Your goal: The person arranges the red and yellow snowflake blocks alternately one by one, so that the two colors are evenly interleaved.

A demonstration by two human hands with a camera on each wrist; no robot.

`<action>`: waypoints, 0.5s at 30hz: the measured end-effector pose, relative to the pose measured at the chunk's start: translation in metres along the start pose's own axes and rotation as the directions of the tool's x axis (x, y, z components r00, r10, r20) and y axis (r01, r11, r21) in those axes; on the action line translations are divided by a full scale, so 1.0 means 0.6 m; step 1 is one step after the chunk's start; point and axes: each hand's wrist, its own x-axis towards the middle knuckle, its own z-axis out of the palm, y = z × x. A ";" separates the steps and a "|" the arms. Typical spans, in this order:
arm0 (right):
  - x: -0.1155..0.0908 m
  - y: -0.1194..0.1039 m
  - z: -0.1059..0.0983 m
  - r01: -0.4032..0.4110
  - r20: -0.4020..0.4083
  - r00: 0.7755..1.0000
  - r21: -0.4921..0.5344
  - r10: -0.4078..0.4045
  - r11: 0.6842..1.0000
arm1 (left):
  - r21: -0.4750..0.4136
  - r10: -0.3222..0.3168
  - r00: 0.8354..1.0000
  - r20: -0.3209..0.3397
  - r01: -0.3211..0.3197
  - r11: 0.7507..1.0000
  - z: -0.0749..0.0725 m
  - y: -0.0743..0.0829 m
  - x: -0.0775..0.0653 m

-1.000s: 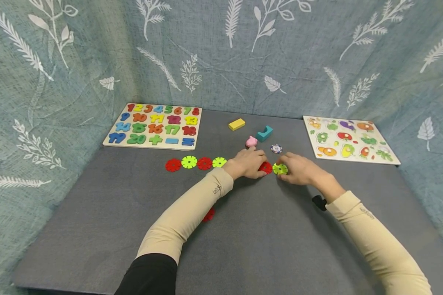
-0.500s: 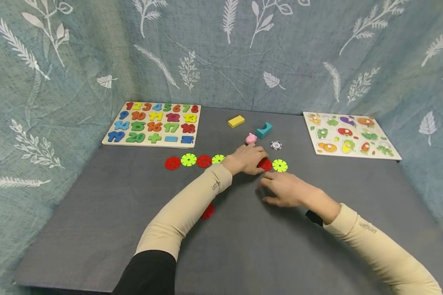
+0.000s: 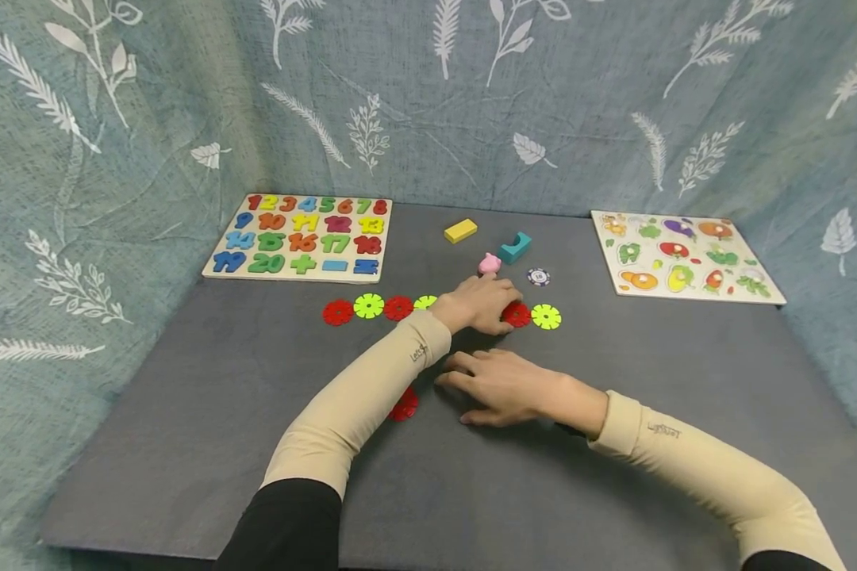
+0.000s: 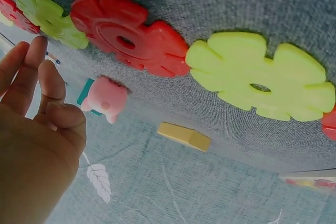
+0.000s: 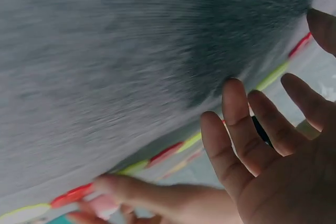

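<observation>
Red and yellow-green flower-shaped plastic discs lie in a row, among them a red disc (image 3: 338, 312) at the left end and a yellow-green disc (image 3: 546, 316) at the right end. My left hand (image 3: 482, 305) rests over the row, covering part of it, fingertips right at a red disc (image 3: 516, 315). In the left wrist view, its fingers sit beside the row of discs, holding none. Over the table, nearer me, my right hand (image 3: 503, 386) has spread, relaxed fingers and holds nothing. To its left lies a loose red disc (image 3: 404, 404), partly hidden by the left sleeve.
Behind the row are a pink pig figure (image 3: 489, 263), a teal arch block (image 3: 516, 247), a poker chip (image 3: 539, 277) and a yellow block (image 3: 460, 231). A number board (image 3: 293, 270) stands at back left, a vegetable puzzle board (image 3: 693, 295) at back right.
My right hand has left the yellow-green disc at the row's right end and moved left and toward me. The left hand stays at the red disc.
</observation>
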 end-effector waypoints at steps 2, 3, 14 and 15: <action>0.011 -0.008 -0.002 0.017 0.012 1.000 -0.011 -0.017 1.000 | -0.006 0.001 1.000 0.002 -0.001 1.000 -0.001 0.000 0.000; 0.017 -0.013 -0.003 0.026 0.023 0.999 -0.020 -0.026 0.999 | -0.008 0.002 1.000 0.003 -0.002 1.000 -0.001 -0.001 0.000; 0.065 -0.067 -0.007 0.133 0.171 0.979 -0.115 -0.112 0.984 | -0.015 0.010 1.000 0.010 -0.010 1.000 -0.002 -0.002 -0.002; 0.065 -0.069 -0.007 0.133 0.180 0.978 -0.122 -0.110 0.984 | -0.015 0.011 1.000 0.011 -0.011 1.000 -0.002 -0.002 -0.002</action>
